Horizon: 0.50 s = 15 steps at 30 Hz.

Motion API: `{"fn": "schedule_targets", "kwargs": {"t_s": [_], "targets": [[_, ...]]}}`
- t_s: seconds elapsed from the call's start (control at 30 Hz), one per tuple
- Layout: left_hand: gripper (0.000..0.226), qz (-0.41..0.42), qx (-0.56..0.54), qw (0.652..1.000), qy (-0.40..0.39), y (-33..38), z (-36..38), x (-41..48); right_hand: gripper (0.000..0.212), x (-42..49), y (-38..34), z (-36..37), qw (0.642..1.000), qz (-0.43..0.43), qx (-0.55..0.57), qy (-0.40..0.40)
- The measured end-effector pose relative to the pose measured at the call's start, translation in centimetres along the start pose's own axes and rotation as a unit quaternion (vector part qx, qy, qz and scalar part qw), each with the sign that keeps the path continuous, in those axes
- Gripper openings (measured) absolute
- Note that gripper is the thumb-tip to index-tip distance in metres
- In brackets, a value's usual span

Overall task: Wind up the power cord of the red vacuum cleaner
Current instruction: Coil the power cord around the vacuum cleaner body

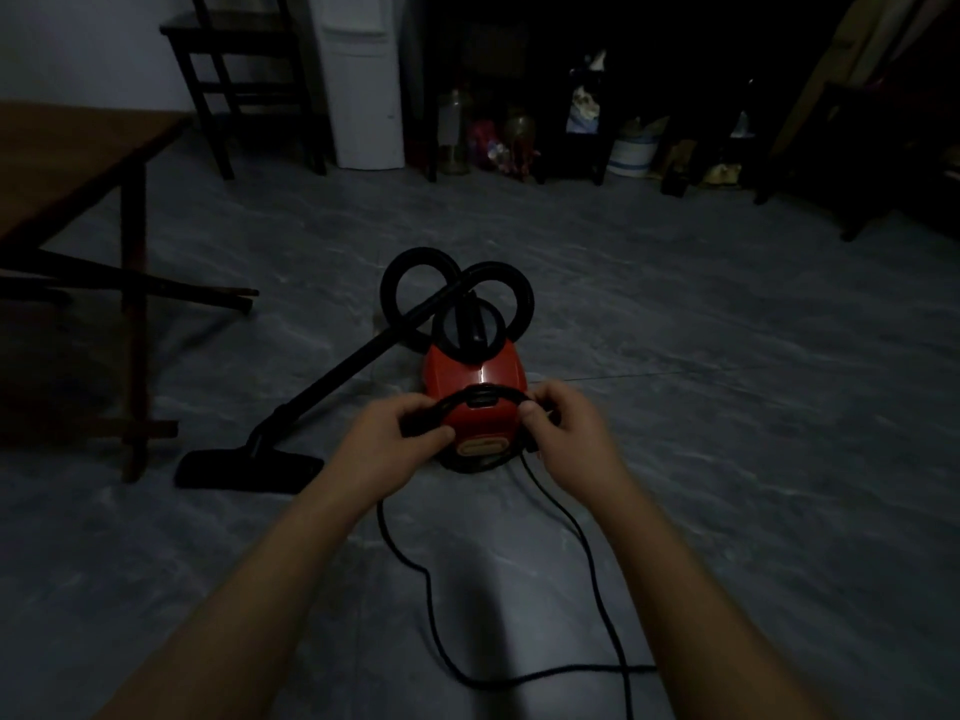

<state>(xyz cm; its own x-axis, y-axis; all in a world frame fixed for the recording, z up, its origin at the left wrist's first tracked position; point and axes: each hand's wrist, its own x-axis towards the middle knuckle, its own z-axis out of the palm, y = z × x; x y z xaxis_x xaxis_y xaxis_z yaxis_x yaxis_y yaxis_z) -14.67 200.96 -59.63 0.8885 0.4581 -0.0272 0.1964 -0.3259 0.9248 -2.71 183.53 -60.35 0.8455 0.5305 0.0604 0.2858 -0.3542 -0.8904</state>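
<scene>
Wooden table (78,148) at left, on grey marbled floor tiles (727,356). Along the far wall: dark wooden chair (244,59), tall white appliance (363,85) just beside it. Further right, glass jars (453,132) and a blue-striped crock (636,153) among dim clutter.

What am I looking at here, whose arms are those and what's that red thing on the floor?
One camera, worn on a person's head, looks forward and down, so the arms are the wearer's own; there is no robot. The red thing is a vacuum cleaner on the grey floor, black hose looped on top, floor nozzle to its left. The left hand and right hand each grip its black power cord in their fingers just above it; the rest trails loose over the floor.
</scene>
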Motion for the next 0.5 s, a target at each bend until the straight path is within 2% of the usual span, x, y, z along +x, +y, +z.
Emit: {"fn": "schedule_targets", "kwargs": {"t_s": [0.2, 0.37, 0.5], "targets": [[0.016, -0.046, -0.120, 0.991, 0.045, 0.0, 0.0, 0.5, 0.020, -0.2, -1.6, -0.9, 0.984, 0.079, 0.152, 0.057], [0.018, -0.038, -0.195, 0.978, 0.069, 0.6, 0.8, 0.6, 0.017, -0.6, -2.4, -0.1, 0.958, 0.144, 0.247, 0.036], [0.038, -0.019, -0.225, 0.969, 0.097, 0.8, 1.5, 0.5, 0.012, -1.0, -2.5, 0.3, 0.949, 0.149, 0.276, 0.025]]}}
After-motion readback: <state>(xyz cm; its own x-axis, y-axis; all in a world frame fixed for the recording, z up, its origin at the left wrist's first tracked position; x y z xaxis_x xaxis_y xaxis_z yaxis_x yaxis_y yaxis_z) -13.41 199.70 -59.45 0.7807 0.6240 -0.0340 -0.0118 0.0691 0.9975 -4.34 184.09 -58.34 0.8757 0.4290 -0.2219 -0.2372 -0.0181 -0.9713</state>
